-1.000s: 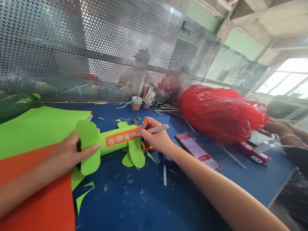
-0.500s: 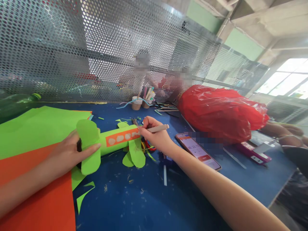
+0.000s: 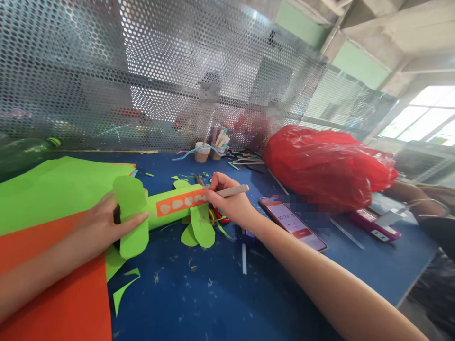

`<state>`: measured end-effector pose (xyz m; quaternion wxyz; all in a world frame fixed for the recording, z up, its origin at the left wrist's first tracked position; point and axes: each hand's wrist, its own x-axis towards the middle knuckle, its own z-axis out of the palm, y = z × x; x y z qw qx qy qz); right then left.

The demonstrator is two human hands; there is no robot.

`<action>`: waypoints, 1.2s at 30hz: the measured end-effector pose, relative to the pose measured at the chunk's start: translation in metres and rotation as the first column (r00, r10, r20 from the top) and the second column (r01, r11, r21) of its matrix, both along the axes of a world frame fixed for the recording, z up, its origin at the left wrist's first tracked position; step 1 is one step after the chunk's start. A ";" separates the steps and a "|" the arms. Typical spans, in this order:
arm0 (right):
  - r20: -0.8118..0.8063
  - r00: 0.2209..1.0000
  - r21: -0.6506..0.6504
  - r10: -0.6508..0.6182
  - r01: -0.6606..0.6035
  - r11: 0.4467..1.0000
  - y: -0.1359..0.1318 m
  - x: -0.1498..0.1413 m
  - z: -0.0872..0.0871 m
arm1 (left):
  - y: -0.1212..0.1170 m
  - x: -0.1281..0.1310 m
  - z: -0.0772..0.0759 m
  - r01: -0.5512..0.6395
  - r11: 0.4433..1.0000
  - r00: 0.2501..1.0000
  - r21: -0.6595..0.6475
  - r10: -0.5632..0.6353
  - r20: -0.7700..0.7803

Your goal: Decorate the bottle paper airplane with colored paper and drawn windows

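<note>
A green paper airplane model (image 3: 153,206), built round a tube with rounded flaps, lies on the blue table. My left hand (image 3: 108,220) grips its near left end, thumb over the green flap. Along the tube runs an orange strip (image 3: 175,203) with several pale oval marks. My right hand (image 3: 227,196) is closed round a light-coloured marker pen (image 3: 236,190), held at the strip's right end; the pen's tip is hidden by my fingers. Scissors (image 3: 221,217) with red and yellow handles lie partly hidden behind the model and my right hand.
Green paper (image 3: 60,189) and orange paper (image 3: 57,274) cover the left side. A phone (image 3: 293,223) showing a timer, a purple box (image 3: 377,227) and a red plastic bag (image 3: 327,166) are at right, near another person's arm (image 3: 408,196). Pen cups (image 3: 202,154) stand by the perforated screen (image 3: 159,71).
Both hands and the model stay almost where they were. The timer on the phone has advanced slightly.
</note>
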<state>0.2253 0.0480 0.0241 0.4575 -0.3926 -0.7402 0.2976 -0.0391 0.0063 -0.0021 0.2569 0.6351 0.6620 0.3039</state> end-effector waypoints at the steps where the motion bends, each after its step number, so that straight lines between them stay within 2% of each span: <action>1: 0.002 1.000 0.001 -0.001 0.001 1.000 0.000 0.000 0.000 | 0.000 0.000 0.000 0.001 1.000 1.000 0.007 -0.001 0.002; 7: 0.016 1.000 0.041 -0.021 0.021 0.999 0.001 0.001 0.001 | 0.001 -0.002 -0.003 0.020 1.000 1.000 0.018 -0.020 0.007; 15: 0.053 0.998 0.059 -0.045 0.042 0.997 0.002 0.002 0.002 | -0.001 0.001 0.002 0.028 0.999 1.000 0.025 -0.028 -0.002; 25: 0.052 0.998 0.074 -0.037 0.033 0.997 0.003 0.002 0.001 | -0.003 0.002 0.006 -0.012 0.999 1.000 -0.037 0.011 -0.022; 36: 0.042 0.999 0.055 -0.032 0.029 0.998 0.001 0.002 0.001 | -0.003 0.002 0.005 -0.005 1.000 0.999 0.011 0.006 -0.046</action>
